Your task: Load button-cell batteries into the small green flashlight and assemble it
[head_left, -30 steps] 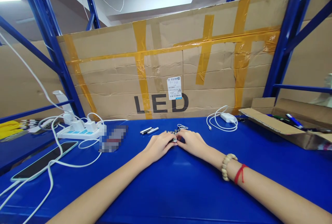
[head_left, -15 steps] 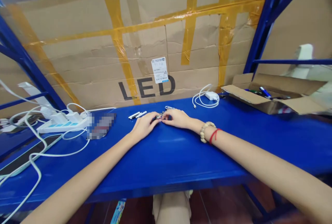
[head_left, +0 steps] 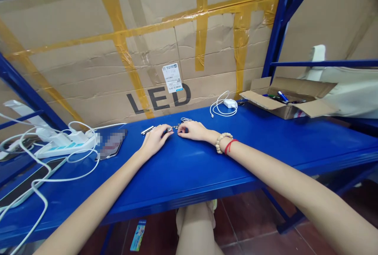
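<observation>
My left hand (head_left: 156, 138) rests on the blue table (head_left: 189, 168), its thumb and fingers closed round a small round metallic piece (head_left: 169, 129). Just to the right, my right hand (head_left: 193, 131) has its thumb and fingertips pressed together; what they hold, if anything, is too small to name. Small metallic bits (head_left: 176, 127) lie between the two hands. Behind my right hand is a thin white loop (head_left: 186, 120). Slim silver rods (head_left: 147, 130) lie beside my left hand, partly hidden by it.
On the left are a white power strip (head_left: 65, 148) with plugs and tangled cables, a phone (head_left: 119, 144) and a long dark device (head_left: 32, 180). A charger (head_left: 229, 103) and an open carton (head_left: 283, 105) stand at the back right, before a large cardboard panel (head_left: 88, 69).
The view has shifted, so the scene sits further left. My hands have moved slightly apart, and the round piece in my left hand shows more clearly.
</observation>
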Available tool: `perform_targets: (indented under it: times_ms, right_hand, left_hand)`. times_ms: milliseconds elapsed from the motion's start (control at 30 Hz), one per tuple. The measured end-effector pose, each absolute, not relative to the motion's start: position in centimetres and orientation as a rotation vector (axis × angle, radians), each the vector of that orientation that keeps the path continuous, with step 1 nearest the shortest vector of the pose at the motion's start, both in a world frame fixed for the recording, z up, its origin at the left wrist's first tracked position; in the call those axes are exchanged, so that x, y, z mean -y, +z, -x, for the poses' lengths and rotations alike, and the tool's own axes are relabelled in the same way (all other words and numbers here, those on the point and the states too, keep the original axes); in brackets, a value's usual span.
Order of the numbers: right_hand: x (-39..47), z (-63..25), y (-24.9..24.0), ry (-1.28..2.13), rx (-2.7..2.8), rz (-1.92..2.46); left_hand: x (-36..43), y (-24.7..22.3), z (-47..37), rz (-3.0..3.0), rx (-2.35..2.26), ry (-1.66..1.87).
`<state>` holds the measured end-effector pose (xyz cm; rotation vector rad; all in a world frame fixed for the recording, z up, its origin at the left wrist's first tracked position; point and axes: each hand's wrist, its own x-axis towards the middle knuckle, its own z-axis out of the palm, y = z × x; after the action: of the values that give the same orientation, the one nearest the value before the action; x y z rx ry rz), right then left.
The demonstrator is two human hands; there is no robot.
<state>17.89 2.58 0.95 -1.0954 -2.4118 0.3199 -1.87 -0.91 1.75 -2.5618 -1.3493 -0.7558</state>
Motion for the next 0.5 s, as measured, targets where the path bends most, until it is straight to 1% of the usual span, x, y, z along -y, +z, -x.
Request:
perform_targets:
  times_ms: [267, 500]
  right_hand:
    - [-1.9, -17.2, 1.1, 0.307, 2.376, 1.178]
    - [-2.1, -16.9, 0.9, 0.303, 2.407, 1.118]
  left_hand:
    - [0.9, 2.3, 2.9, 2.534, 1.446, -0.781]
    - [0.6, 2.1, 3.1, 2.637, 1.345, -0.743]
